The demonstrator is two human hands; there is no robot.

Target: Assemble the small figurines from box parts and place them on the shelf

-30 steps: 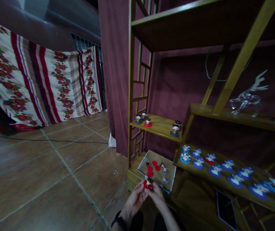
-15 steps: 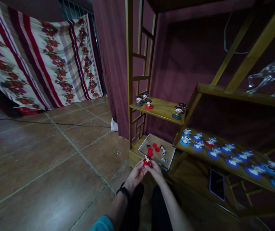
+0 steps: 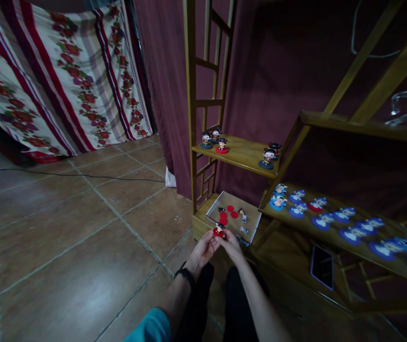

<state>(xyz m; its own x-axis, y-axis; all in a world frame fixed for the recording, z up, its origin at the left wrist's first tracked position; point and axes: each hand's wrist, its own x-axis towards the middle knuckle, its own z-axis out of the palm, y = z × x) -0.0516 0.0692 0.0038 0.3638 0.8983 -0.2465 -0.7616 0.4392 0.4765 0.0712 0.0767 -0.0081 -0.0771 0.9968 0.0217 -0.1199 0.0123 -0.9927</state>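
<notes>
A small black-haired figurine on a round red base is held between my two hands, in front of the shallow box. My left hand grips its base from the left, palm partly up. From the right, my right hand pinches the same base with thumb and fingers. Just beyond them the open box holds several red discs and several loose small figure pieces.
Several similar figurines stand on the wooden shelf above the box. To the right, a lower shelf carries rows of blue-and-white figurines. A phone lies below it. A black cable crosses the tiled floor at left.
Both hands still hold the figurine, which sits slightly higher in view. The camera view has shifted a little, moving the right-hand shelves rightward.
</notes>
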